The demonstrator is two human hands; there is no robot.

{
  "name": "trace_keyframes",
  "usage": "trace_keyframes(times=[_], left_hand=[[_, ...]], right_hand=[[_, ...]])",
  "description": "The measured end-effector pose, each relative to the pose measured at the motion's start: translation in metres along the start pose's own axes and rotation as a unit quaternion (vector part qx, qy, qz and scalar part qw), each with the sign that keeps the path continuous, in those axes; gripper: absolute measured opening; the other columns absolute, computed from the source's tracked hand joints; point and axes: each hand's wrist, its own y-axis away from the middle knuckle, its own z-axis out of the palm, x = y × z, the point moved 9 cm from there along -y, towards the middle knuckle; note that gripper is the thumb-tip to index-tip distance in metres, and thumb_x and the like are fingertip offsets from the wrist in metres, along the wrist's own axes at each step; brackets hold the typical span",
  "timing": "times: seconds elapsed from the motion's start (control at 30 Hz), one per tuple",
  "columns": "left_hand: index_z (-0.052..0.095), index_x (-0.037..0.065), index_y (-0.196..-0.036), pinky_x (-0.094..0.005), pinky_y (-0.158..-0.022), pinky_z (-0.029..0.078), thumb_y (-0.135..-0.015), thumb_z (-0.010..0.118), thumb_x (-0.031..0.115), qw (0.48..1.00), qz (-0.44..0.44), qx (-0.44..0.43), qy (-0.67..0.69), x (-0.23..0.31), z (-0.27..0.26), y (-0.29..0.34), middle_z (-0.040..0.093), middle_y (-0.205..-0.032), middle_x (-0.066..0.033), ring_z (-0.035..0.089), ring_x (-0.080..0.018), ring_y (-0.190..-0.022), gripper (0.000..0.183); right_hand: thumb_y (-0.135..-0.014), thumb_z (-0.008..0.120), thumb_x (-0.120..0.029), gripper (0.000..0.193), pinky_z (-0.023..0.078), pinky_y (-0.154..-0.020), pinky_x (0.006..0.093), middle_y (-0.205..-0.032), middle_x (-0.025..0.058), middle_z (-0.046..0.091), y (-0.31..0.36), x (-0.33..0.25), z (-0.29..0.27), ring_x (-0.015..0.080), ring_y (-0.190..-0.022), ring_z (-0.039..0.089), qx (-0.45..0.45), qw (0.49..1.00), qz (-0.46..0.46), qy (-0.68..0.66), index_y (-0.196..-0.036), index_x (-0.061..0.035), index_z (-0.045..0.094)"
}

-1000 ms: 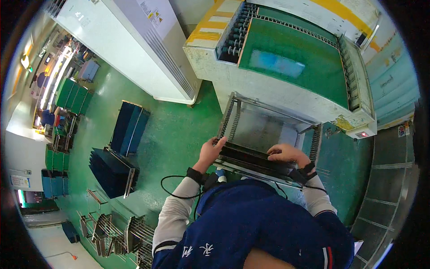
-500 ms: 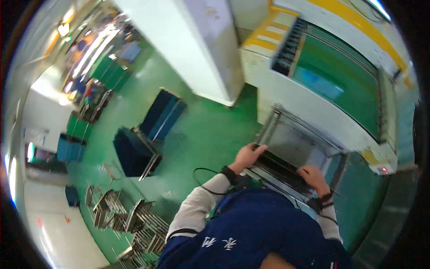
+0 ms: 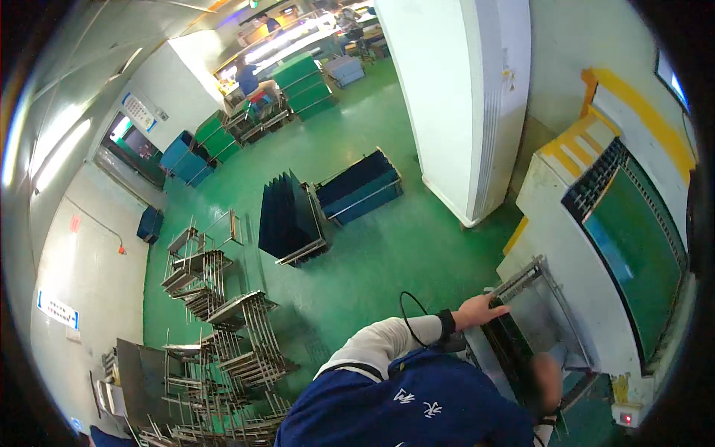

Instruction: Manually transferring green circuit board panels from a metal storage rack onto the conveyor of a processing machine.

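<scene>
Close in front of my body is a stack of long dark boards [image 3: 506,346], lying in or against a metal rack [image 3: 542,309] with a slotted side rail. My left hand [image 3: 480,311] is closed on the far-left end of the stack, its thumb and fingers over the edge. At the other end, my right hand [image 3: 547,378] is smeared, so its fingers cannot be made out; it appears to touch the boards. Both wrists wear dark bands, and a thin black cord [image 3: 410,298] loops up by the left one.
A white machine [image 3: 588,283] with a green conveyor bed [image 3: 637,264] stands at right, beside a white pillar [image 3: 465,119]. Blue bins [image 3: 361,186] and a rack of dark panels [image 3: 287,220] are on the green floor. Metal stands [image 3: 242,339] crowd the left. People work far back.
The view has swung left, so the hands, rack and machine now appear further right and lower. My left hand keeps its hold on the boards. My right hand has become blurred.
</scene>
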Motion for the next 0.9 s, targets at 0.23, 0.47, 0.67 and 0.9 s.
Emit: trace_keyframes(times=[0.23, 0.47, 0.67, 0.9], left_hand=[[0.052, 0.005, -0.132, -0.0469, -0.096, 0.044, -0.084, 0.068, 0.049, 0.954, 0.234, 0.146, -0.118, 0.062, -0.029, 0.017, 0.056, -0.122, -0.0192, 0.053, -0.0389, -0.113, 0.067], [0.06, 0.005, -0.088, -0.046, -0.078, 0.047, -0.084, 0.069, 0.031, 0.898, 0.437, 0.009, -0.049, 0.09, 0.016, 0.025, 0.058, -0.089, -0.0129, 0.056, -0.0354, -0.091, 0.027], [0.062, 0.005, -0.082, -0.0475, -0.079, 0.046, -0.085, 0.067, 0.041, 0.88, 0.444, -0.077, -0.154, 0.09, 0.039, 0.036, 0.06, -0.089, -0.0138, 0.059, -0.0359, -0.09, 0.036], [0.066, 0.006, -0.078, -0.0466, -0.078, 0.045, -0.086, 0.059, 0.054, 0.867, 0.386, -0.111, -0.294, 0.086, 0.057, 0.028, 0.064, -0.081, -0.0129, 0.061, -0.0364, -0.083, 0.049]], right_hand=[[-0.084, 0.072, -0.036, 0.039, 0.051, -0.07, 0.0376, -0.082, 0.0178, 0.069, -0.004, 0.012, -0.002, 0.0272, -0.075, 0.067, -0.011, 0.999, 0.044, 0.024, -0.091, 0.0019, 0.071], [-0.086, 0.07, -0.035, 0.035, 0.049, -0.068, 0.0367, -0.083, 0.016, 0.07, -0.005, 0.007, -0.004, 0.0267, -0.076, 0.068, -0.013, 0.994, 0.061, 0.086, -0.09, -0.0013, 0.072], [-0.091, 0.064, -0.035, 0.035, 0.048, -0.067, 0.0404, -0.078, 0.0143, 0.068, -0.008, 0.047, 0.014, 0.03, -0.071, 0.065, -0.04, 0.997, 0.035, 0.06, -0.091, -0.0013, 0.072], [-0.093, 0.061, -0.039, 0.038, 0.046, -0.064, 0.046, -0.077, 0.0189, 0.065, -0.011, 0.022, 0.008, 0.0398, -0.073, 0.063, -0.027, 0.984, 0.014, 0.175, -0.084, -0.0033, 0.07]])
